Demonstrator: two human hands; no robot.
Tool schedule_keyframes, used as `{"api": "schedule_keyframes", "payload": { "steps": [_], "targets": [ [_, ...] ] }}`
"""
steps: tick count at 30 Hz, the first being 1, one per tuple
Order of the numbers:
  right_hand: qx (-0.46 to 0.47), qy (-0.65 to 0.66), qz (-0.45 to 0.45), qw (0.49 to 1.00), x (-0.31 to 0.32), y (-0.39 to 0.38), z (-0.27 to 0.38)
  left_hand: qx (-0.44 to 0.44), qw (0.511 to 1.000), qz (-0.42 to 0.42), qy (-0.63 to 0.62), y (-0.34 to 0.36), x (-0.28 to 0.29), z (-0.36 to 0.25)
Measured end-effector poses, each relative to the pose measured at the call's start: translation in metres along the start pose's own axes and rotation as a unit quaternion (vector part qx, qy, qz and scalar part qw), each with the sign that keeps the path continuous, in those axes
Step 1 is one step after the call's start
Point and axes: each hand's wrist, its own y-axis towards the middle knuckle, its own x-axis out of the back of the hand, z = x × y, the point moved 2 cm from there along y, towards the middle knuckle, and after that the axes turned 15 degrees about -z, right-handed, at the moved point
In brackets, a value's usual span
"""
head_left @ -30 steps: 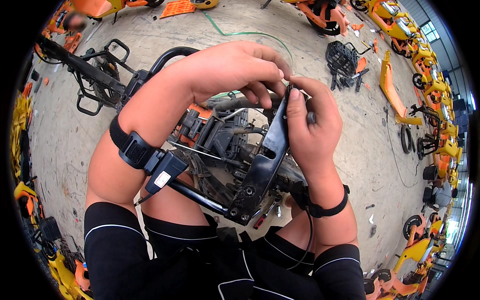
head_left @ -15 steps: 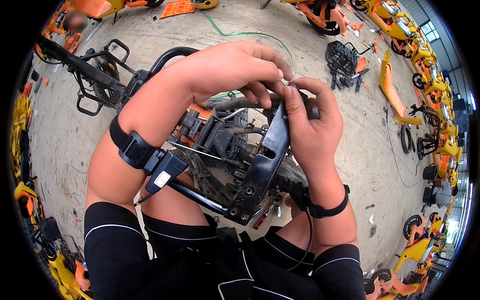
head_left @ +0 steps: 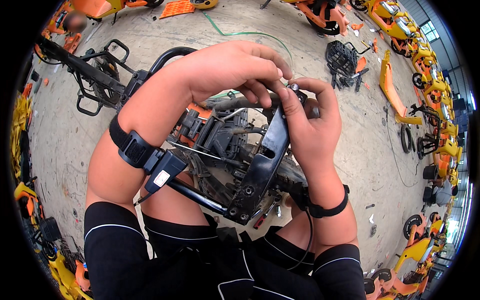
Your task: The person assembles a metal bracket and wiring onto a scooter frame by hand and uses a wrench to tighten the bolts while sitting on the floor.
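Note:
Between my knees stands a stripped scooter frame with a long black metal bracket [head_left: 267, 155] at its near side. A silver bolt [head_left: 295, 87] shows at the bracket's far end. My right hand [head_left: 315, 122] is closed round that end, thumb and index finger on either side of the bolt. My left hand [head_left: 235, 72] reaches over from the left, fingers curled down at the same end; what its fingertips hold is hidden. Below the bracket's near end, a screwdriver with a red and black handle [head_left: 261, 220] lies on the floor.
A black plastic basket [head_left: 342, 60] and an orange-yellow body panel [head_left: 392, 90] lie on the concrete floor. A tyre [head_left: 406, 139] is farther right. Yellow scooters [head_left: 430, 65] line the right side. A green strap [head_left: 250, 33] curls across the floor ahead.
My right thumb has shifted slightly down and left, so the bolt's head shows more plainly. My left hand has barely moved.

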Motion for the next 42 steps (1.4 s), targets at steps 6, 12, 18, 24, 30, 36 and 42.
{"api": "schedule_keyframes", "payload": {
  "steps": [6,12,18,24,30,36,42],
  "targets": [
    [0.071,0.015,-0.001,0.997,-0.001,0.001,-0.006,0.001,1.0,0.0,0.0,0.001,0.0,0.0],
    [0.057,0.045,-0.011,0.997,-0.003,0.002,-0.007,-0.001,1.0,-0.005,0.009,0.0,-0.001,-0.002],
    [0.013,0.019,0.006,1.0,0.0,-0.001,-0.007,-0.001,1.0,0.0,0.011,0.0,-0.001,-0.001],
    [0.074,0.026,-0.003,0.997,-0.001,0.0,-0.007,-0.002,1.0,-0.005,0.005,0.001,-0.001,-0.001],
    [0.132,0.02,-0.011,0.991,-0.001,0.004,-0.003,-0.009,1.0,-0.001,0.008,-0.001,-0.001,-0.002],
    [0.079,0.039,-0.067,0.994,0.012,0.009,-0.002,-0.017,1.0,-0.004,0.023,-0.001,-0.001,-0.003],
    [0.077,0.012,-0.087,0.993,0.049,0.006,0.004,-0.041,0.996,0.007,0.075,0.001,-0.003,-0.004]
  ]
}}
